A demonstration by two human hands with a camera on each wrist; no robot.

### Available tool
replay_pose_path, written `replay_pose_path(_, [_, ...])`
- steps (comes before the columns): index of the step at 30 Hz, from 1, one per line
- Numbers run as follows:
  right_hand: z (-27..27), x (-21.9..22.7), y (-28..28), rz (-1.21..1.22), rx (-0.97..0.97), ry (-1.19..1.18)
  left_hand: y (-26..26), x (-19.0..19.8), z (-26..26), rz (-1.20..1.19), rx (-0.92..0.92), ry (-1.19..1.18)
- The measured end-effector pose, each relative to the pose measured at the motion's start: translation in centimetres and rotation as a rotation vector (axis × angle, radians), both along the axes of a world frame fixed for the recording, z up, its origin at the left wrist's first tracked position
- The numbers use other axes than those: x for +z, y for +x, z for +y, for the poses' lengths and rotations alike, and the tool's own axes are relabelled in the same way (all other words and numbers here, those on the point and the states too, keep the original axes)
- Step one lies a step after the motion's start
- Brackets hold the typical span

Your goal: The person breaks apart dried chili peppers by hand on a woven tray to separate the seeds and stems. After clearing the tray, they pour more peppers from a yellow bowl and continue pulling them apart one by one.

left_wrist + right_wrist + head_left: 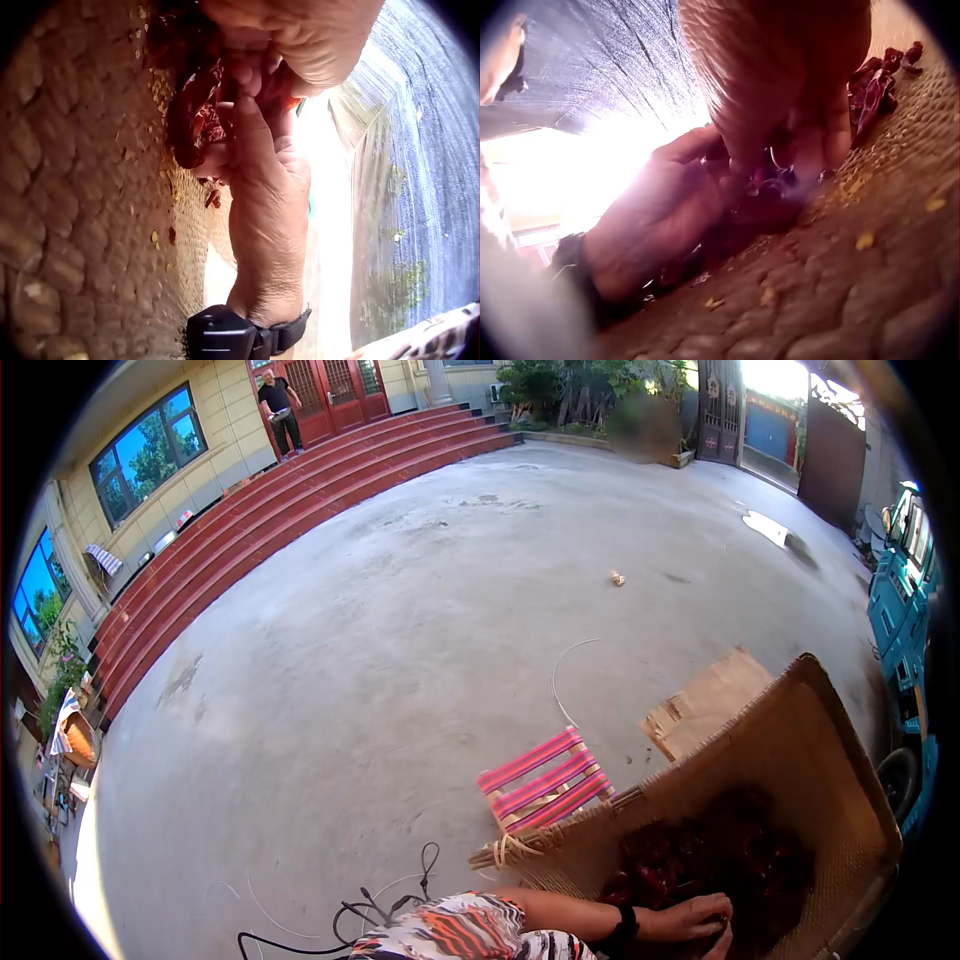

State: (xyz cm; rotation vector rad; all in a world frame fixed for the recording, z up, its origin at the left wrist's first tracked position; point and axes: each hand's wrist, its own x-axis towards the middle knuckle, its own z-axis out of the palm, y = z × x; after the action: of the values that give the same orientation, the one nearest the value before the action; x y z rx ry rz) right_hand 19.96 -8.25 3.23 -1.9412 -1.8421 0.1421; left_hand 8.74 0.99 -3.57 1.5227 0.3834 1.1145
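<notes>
Inside basket (800,760), hands pinching dried chilli (191,124)

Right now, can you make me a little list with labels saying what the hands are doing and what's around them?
Place: concrete yard with red steps
Left hand: left hand grips a dried red chili
Right hand: right hand pinches the same chili from above
Container: big woven basket, tilted, holding dark red chilies
On the weave: loose yellow seeds
Nearby: striped folding stool, cardboard
Far off: a person at the red doors
</notes>
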Motion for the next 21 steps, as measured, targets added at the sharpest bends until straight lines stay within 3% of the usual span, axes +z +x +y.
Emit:
replay_pose_path(3, [-0.7, 1.8, 0.4, -0.136, -0.080, -0.075, -0.8, 1.1, -0.3, 0.082, -0.002, -0.003])
replay_pose_path(4, [-0.9, 1.6, 1.2, 0.066, -0.173, -0.082, -0.9, 1.2, -0.3, 0.130, -0.013, -0.008])
replay_pose_path(7, [-3.1, 1.6, 5.1, 0.065, -0.344, 0.161, -0.7, 0.2, -0.3, 0.248, 0.095, 0.250])
replay_pose_path(10, [-6.4, 5.6, 6.3, 0.186, -0.600, 0.177, -0.5, -1.4, -0.6, 0.412, 0.142, 0.350])
replay_pose_path(11, [-8.4, 3.3, 9.7, -0.052, -0.752, 0.139, 0.7, -3.1, -0.7, 0.414, 0.260, 0.489])
replay_pose_path(12, [-10.1, 3.1, 11.8, 0.050, -0.884, 0.027, 0.0, -1.7, -0.6, 0.447, 0.229, 0.432])
replay_pose_path(13, [-11.1, 2.7, 12.8, 0.163, -1.001, 0.062, -0.7, -0.1, -0.5, 0.481, 0.201, 0.374])
replay_pose_path(14, [-17.5, -7.3, 22.7, -0.327, -0.816, 0.417, -0.9, -0.1, -0.4, 0.504, 0.178, 0.366])
replay_pose_path(16, [-18.2, -4.5, 19.4, -0.114, -1.041, 0.183, -0.7, -0.5, -0.4, 0.561, 0.161, 0.353])
replay_pose_path(17, [-17.2, -2.5, 17.6, -0.170, -1.212, -0.080, -0.4, -1.0, -0.5, 0.596, 0.167, 0.349])
replay_pose_path(21, [-14.8, -0.9, 15.6, -0.174, -1.208, 0.144, -0.5, 1.6, -0.4, 0.659, 0.188, 0.421])
